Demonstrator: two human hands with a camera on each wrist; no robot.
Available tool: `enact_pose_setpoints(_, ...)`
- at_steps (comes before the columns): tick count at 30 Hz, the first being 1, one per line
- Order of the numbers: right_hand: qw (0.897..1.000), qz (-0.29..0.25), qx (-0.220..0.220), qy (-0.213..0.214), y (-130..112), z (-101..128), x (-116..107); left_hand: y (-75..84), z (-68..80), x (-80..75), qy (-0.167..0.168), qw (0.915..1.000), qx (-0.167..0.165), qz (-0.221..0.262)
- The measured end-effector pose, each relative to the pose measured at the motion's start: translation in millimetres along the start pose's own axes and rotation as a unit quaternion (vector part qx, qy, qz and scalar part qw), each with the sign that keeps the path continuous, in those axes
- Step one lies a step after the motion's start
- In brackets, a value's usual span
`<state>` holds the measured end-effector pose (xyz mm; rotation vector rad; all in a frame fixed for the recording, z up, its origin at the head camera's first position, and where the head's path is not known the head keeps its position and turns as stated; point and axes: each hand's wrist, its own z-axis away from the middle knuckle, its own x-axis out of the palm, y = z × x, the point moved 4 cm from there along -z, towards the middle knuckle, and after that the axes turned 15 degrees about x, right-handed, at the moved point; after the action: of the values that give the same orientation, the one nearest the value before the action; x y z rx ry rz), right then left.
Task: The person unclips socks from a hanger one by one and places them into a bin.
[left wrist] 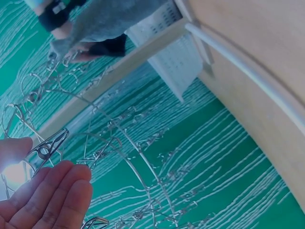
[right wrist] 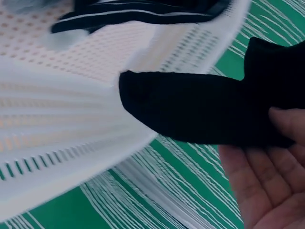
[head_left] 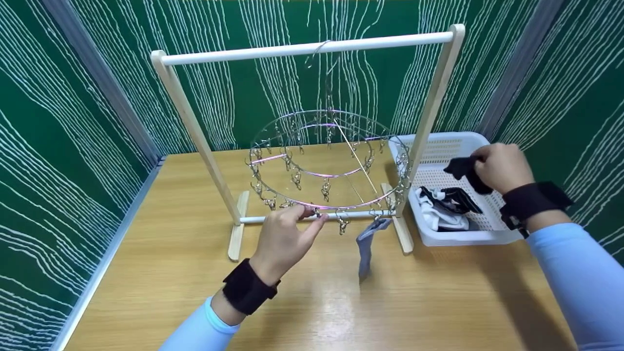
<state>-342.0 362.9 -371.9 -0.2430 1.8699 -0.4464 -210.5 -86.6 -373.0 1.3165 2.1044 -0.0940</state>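
A round metal clip hanger (head_left: 336, 207) hangs by its hook from the white rail of a wooden stand. At its front rim my left hand (head_left: 285, 239) pinches one small wire clip (left wrist: 44, 151) between thumb and fingers. My right hand (head_left: 504, 168) grips a black sock (right wrist: 190, 107) above the white basket (head_left: 468, 237), the sock's foot part sticking out from the fingers. A grey sock (head_left: 366, 246) dangles from a clip at the hanger's front right, between the two hands.
Several dark and white garments (head_left: 446, 209) lie in the basket, right of the stand (head_left: 192, 131). Several more clips (head_left: 325, 189) hang around both hanger rings. Green walls with white lines surround the wooden tabletop (head_left: 180, 292).
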Motion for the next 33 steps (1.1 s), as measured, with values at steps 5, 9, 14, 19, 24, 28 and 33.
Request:
enact_pose_setpoints(5, 0.998, 0.046, 0.007, -0.048, 10.5, -5.7, 19.6, 0.3, -0.8, -0.8, -0.003, 1.0000, -0.002, -0.001)
enact_pose_setpoints(9, 0.989, 0.079, -0.003, -0.121, 10.8, -7.1, 36.5, -0.3, -0.7, -0.8, -0.003, 1.0000, 0.000, -0.002)
enact_pose_setpoints(14, 0.970, 0.087, -0.013, -0.225, 6.0, -6.6, 53.8, 0.7, -0.7, -2.4, 0.002, 1.0000, 0.004, -0.006)
enact_pose_setpoints(19, 0.950, 0.054, -0.002, -0.306, 3.2, -3.7, 62.9, 0.9, -1.2, -2.3, 0.001, 1.0000, 0.003, -0.004)
enact_pose_setpoints(24, 0.951, 0.063, -0.009, -0.304, 0.7, -3.1, 57.2, 0.2, -0.9, -2.2, -0.003, 1.0000, 0.002, -0.006)
enact_pose_setpoints(28, 0.963, 0.064, -0.039, -0.257, -10.6, -4.9, 40.9, -0.2, -0.9, -3.4, -0.002, 1.0000, -0.002, -0.006)
enact_pose_setpoints(33, 0.975, 0.029, -0.054, -0.213, -33.2, -2.1, 17.6, -1.0, -0.9, -5.1, -0.003, 1.0000, -0.008, -0.004)
